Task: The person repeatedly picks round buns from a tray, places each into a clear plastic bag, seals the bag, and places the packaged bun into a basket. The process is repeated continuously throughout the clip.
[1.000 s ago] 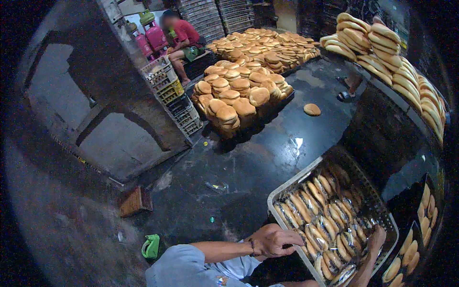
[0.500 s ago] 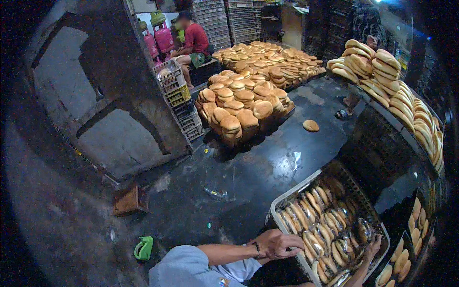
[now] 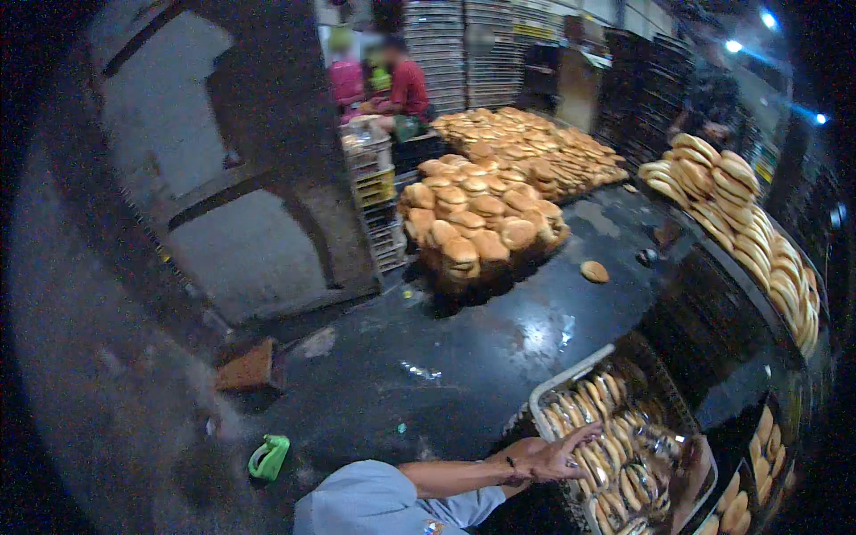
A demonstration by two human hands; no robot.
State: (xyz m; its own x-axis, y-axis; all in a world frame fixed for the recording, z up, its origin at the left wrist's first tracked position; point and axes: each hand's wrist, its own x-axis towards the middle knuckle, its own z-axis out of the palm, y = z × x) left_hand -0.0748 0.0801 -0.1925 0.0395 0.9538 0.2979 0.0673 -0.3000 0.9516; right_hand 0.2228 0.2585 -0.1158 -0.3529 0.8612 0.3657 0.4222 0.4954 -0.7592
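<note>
Dark floor (image 3: 357, 383); crate (image 3: 571, 373) w/ wrapped buns (image 3: 615, 450). L hand (image 3: 551, 459) over L edge, fingers apart; R hand (image 3: 692, 465) nr R edge, fingers blurred, can't tell.

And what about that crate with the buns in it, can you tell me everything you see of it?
The crate is rectangular, open-topped and plastic-looking, with a pale grey rim and darker walls. It sits at an angle in the lower right, its near end cut off by the picture's edge. Rows of shiny wrapped buns lie inside. The left hand reaches over its left rim; the blurred right hand is at its right side.
</note>
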